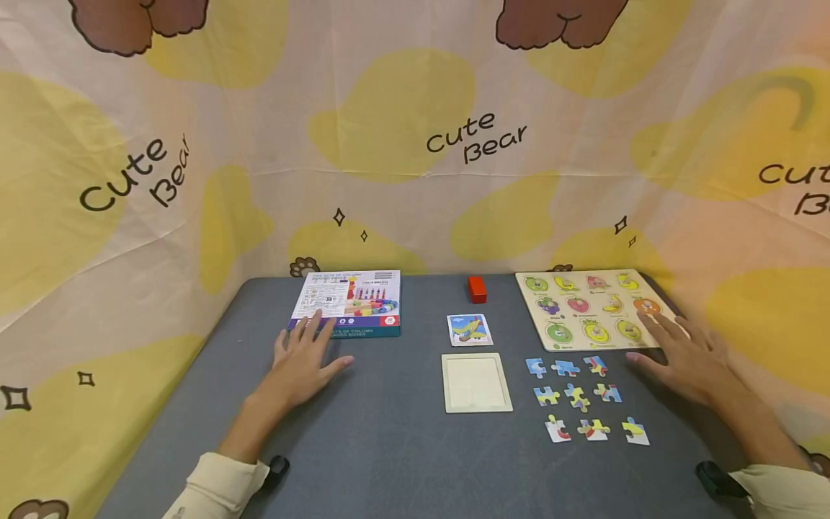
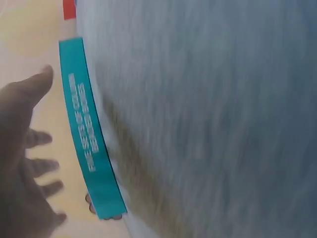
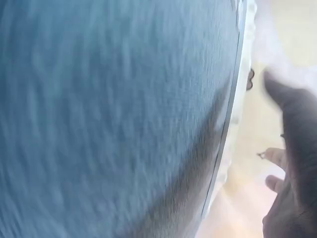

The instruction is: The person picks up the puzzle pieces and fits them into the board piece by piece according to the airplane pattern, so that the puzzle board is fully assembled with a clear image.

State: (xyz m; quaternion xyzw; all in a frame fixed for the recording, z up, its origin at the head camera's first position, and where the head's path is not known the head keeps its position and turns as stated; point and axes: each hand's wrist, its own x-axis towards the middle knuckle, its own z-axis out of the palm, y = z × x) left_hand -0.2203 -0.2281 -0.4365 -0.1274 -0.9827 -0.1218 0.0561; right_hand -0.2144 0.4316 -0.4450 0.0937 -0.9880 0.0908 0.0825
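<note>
My left hand (image 1: 299, 371), fingers spread, overlaps the near edge of a boxed set (image 1: 346, 303) in the head view. The box's teal side (image 2: 91, 129) shows in the left wrist view, past the spread fingers. On the other side, my right hand (image 1: 690, 360) has its fingers extended over the near right corner of a wooden fruit board (image 1: 586, 306). Neither hand holds anything. Left of the right hand lie several loose jigsaw pieces (image 1: 565, 368) in three rows. A square puzzle frame (image 1: 476, 383) lies beside them, with an airplane picture card (image 1: 470, 330) behind it.
A red block (image 1: 477, 290) stands near the back edge of the dark grey table (image 1: 389, 461). Behind the table hangs a yellow and cream cloth (image 1: 389, 130) printed with bears and lettering. Dark bands (image 1: 277, 472) show at both sleeve cuffs.
</note>
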